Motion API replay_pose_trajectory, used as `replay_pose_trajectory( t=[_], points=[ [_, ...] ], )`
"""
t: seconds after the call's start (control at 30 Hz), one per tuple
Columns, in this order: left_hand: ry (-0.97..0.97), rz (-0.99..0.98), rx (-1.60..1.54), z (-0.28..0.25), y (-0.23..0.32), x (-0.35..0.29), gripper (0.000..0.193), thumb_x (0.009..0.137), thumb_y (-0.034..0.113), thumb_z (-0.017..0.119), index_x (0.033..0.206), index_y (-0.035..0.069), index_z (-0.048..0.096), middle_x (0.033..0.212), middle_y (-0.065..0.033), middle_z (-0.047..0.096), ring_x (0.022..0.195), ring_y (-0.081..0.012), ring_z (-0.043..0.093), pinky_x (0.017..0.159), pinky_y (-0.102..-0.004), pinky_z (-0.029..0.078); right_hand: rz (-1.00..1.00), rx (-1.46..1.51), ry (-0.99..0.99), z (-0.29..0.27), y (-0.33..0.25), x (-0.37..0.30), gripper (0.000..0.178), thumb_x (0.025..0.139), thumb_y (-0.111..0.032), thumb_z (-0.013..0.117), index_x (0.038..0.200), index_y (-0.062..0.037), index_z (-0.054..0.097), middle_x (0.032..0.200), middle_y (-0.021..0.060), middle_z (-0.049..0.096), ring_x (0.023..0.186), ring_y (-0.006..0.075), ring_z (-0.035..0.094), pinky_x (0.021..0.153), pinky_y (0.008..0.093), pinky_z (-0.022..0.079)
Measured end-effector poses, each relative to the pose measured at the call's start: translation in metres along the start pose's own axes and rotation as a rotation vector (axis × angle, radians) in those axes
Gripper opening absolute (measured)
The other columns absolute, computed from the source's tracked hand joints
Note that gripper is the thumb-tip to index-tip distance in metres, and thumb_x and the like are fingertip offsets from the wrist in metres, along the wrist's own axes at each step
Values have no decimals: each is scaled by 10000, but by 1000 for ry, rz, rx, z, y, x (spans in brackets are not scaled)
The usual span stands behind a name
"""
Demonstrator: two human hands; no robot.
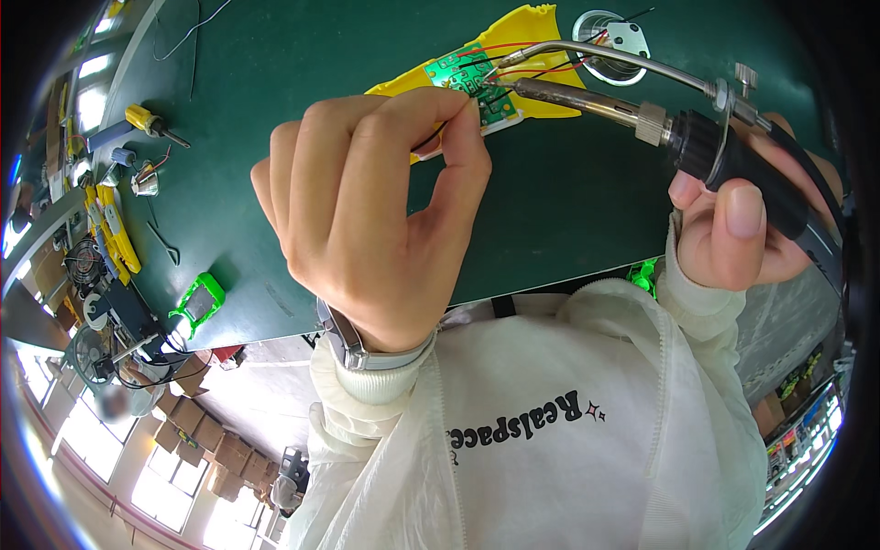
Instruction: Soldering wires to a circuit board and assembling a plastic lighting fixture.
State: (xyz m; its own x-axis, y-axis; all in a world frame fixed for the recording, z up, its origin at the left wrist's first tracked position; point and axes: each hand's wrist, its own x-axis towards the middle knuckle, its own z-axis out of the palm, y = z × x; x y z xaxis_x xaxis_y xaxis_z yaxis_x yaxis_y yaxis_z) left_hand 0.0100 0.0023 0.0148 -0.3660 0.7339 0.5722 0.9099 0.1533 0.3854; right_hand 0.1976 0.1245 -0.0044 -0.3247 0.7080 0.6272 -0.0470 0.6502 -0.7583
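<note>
My left hand (376, 206) is closed in a pinch at the near edge of a green circuit board (456, 66), and a thin black wire (429, 139) runs from its fingertips. The board rests on a yellow plastic shell (539, 27). My right hand (729, 229) grips the black handle of a soldering iron (587, 99), its tip at the board's right side. Clamped to the iron, a curved metal feed tube (632, 60) ends close to that tip. Red and black wires link the board to a round metal cup-shaped part (594, 71) behind the iron.
On the green table (550, 211), at left, lie a yellow-and-black tool (145, 121), a small metal part with wires (145, 181), several yellow shells (115, 229) and a bent metal hook (163, 243). A bright green frame (200, 301) sits near the front edge.
</note>
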Motion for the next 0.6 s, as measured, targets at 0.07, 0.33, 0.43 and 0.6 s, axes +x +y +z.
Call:
replay_pose_trajectory(
  t=[0.07, 0.33, 0.43, 0.6],
  points=[
    [-4, -1, 1, 0, 0, 0, 163, 707, -24, 800, 813, 58, 707, 712, 2, 647, 644, -100, 523, 603, -261, 358, 3, -5, 3, -1, 0, 0, 338, 774, -117, 569, 1024, 110, 550, 791, 195, 644, 506, 188, 629, 499, 306, 572],
    [24, 23, 1, 1, -2, -3, 170, 710, -17, 808, 825, 65, 713, 739, 3, 662, 673, -107, 557, 622, -258, 379, 15, -17, 16, -5, 1, -2, 346, 751, -105, 559, 1015, 119, 553, 856, 211, 648, 531, 198, 643, 499, 316, 587],
    [20, 35, 1, 1, -3, -3, 171, 713, -13, 811, 830, 69, 718, 751, 4, 667, 691, -110, 574, 639, -256, 398, 27, -23, 25, -7, 1, -2, 350, 742, -100, 555, 1012, 122, 554, 881, 217, 650, 540, 202, 649, 498, 319, 593],
    [17, 31, 7, 0, -3, -4, 173, 714, -13, 813, 836, 72, 724, 761, 5, 671, 698, -111, 580, 646, -258, 414, 86, -31, 64, -6, -2, -4, 350, 723, -89, 545, 996, 129, 560, 877, 212, 650, 545, 201, 650, 489, 316, 590]
  ],
)
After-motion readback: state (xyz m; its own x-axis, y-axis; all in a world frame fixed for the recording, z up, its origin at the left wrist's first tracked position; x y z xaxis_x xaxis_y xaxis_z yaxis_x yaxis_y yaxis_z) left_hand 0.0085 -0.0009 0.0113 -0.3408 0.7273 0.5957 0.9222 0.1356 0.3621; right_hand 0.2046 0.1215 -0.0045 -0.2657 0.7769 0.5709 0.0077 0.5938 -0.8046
